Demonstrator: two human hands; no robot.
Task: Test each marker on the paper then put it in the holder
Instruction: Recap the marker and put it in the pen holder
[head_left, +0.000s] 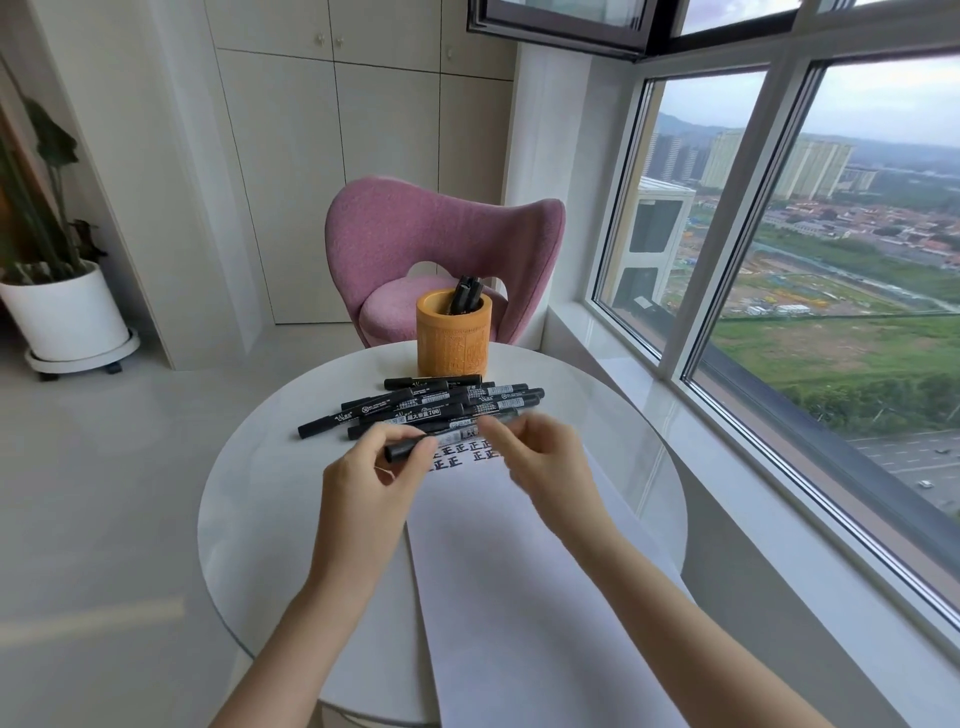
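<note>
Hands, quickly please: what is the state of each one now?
Left hand: grips a black marker.
Right hand: blurred at marker's other end; grip cannot be told.

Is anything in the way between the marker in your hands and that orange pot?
Only the pile of loose markers on the table, lying between the held marker and the holder. Lifted over them, the path looks open.

both forearms forward, left hand pinch grip on marker, right hand blurred

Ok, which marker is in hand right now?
The marker the left hand grips over the paper; the others lie piled on the table or stand in the holder.
</note>
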